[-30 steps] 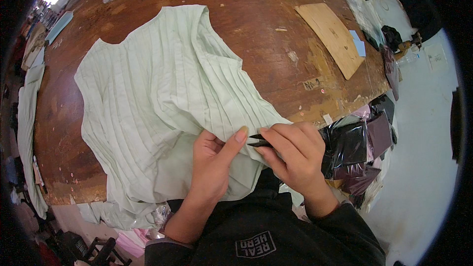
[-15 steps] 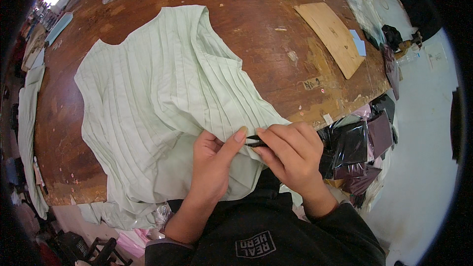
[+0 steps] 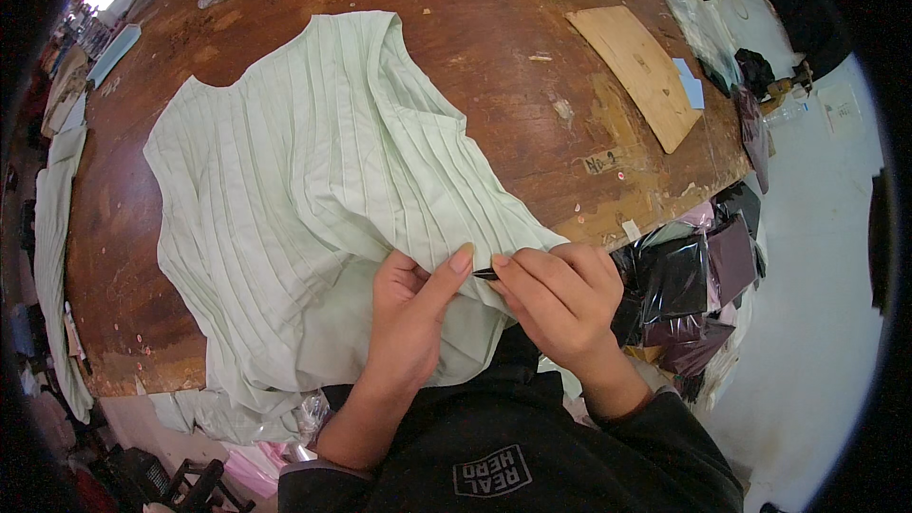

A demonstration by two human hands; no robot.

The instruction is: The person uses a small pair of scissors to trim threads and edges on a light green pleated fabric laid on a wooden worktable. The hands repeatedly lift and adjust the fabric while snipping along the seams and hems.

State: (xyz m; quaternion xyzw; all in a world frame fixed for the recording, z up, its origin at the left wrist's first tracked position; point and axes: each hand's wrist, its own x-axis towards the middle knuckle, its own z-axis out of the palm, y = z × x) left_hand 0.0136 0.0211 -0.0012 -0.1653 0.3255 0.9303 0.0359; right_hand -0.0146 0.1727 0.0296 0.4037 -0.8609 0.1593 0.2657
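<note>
Now both hands pinch the garment (image 3: 313, 199) hem at six o'clock: left hand (image 3: 410, 309) on cloth, right hand (image 3: 560, 299) gripping a dark tool (image 3: 484, 275); keep the fabric taut, I'd judge.

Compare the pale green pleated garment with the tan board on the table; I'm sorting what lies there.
The pale green pleated garment is soft, ribbed and rumpled, held at its near edge by both hands; the tan board is stiff, smooth, flat and untouched. The garment covers far more of the wooden table. Both lie on it.
</note>
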